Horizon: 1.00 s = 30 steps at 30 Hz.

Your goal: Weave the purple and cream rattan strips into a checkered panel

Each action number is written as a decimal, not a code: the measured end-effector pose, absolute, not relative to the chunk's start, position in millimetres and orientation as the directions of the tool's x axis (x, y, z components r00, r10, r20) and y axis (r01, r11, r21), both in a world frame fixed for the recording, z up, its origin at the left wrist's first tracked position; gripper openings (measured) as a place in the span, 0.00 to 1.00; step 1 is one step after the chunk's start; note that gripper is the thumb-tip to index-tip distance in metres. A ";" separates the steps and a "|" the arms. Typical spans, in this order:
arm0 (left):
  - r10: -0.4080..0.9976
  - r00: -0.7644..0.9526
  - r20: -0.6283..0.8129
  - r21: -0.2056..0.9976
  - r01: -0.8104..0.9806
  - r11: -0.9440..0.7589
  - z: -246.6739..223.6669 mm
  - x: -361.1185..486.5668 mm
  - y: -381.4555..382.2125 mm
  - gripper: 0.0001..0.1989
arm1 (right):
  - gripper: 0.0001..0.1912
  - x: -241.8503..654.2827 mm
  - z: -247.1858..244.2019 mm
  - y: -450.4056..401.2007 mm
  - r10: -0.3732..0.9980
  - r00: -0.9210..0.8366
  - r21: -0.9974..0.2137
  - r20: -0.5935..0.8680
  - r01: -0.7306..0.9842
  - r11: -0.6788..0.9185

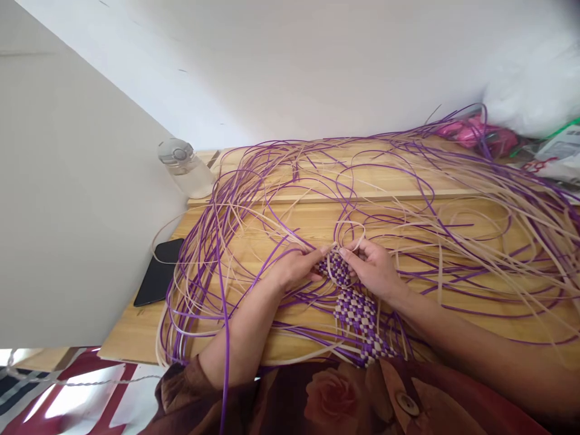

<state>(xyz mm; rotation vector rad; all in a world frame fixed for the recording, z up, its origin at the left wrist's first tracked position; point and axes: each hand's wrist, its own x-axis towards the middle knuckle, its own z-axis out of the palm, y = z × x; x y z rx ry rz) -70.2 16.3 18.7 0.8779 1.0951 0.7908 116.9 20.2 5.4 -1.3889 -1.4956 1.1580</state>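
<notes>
A narrow woven piece [356, 311] in a purple and cream check runs from my lap up to both hands. My left hand [299, 266] is closed on its far left edge, thumb on top and the other fingers partly hidden beneath. On the right side of the same end, my right hand [371, 266] pinches a cream strand [357, 223] that loops up above the weave. The two thumbs nearly meet at the tip. Long loose purple and cream strands [244, 211] fan out from the piece to both sides, some crossing over my left forearm.
A clear bottle with a grey lid [188, 166] stands at the back left against the wall. A black phone [159, 272] lies near the wooden table's [122, 326] left edge. Pink plastic packaging [480, 133] and a white plastic bag [534, 90] sit at the back right.
</notes>
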 end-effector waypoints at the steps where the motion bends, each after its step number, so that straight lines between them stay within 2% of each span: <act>1: 0.872 0.312 -0.377 0.884 -0.159 0.439 17.6 -68.1 14.9 0.13 | 0.19 117.2 5.4 20.8 0.993 -0.107 -0.962 -0.053 0.272 -0.022; 3: 0.889 0.299 -0.346 0.845 -0.312 0.434 13.8 -59.7 11.9 0.16 | 0.19 117.1 6.5 21.8 0.991 -0.108 -0.968 -0.079 0.246 -0.050; 5: 0.913 0.202 -0.353 0.800 -0.441 0.407 9.9 -49.6 9.8 0.17 | 0.18 115.9 9.1 22.4 0.991 -0.099 -0.967 -0.093 0.248 -0.066; 8: 0.919 0.107 -0.380 0.763 -0.526 0.377 8.4 -38.7 8.4 0.15 | 0.17 113.0 13.8 23.2 0.991 -0.097 -0.958 -0.096 0.278 -0.065; 14: 0.896 -0.054 -0.440 0.799 -0.479 0.363 12.6 -28.9 8.8 0.12 | 0.16 112.9 14.0 21.1 0.990 -0.111 -0.938 -0.086 0.343 -0.043; 19: 0.881 -0.107 -0.461 0.813 -0.449 0.371 12.0 -23.9 11.0 0.09 | 0.17 119.9 3.5 13.6 0.976 -0.113 -0.965 -0.189 0.205 -0.163; 25: 0.880 -0.087 -0.467 0.816 -0.425 0.391 11.9 -27.0 10.9 0.10 | 0.21 127.1 0.1 13.1 0.965 -0.143 -0.970 -0.221 0.140 -0.201; 27: 0.893 -0.059 -0.447 0.810 -0.449 0.376 11.6 -27.6 10.4 0.10 | 0.21 129.0 4.0 7.7 0.967 -0.170 -0.960 -0.190 0.240 -0.146; 28: 0.894 -0.049 -0.446 0.802 -0.465 0.375 11.3 -27.6 10.2 0.10 | 0.20 129.4 6.5 3.0 0.973 -0.192 -0.941 -0.131 0.333 -0.062; 30: 0.885 -0.052 -0.464 0.784 -0.488 0.383 10.9 -27.4 10.3 0.11 | 0.15 128.8 12.0 -8.9 0.953 -0.297 -0.833 0.053 0.513 0.206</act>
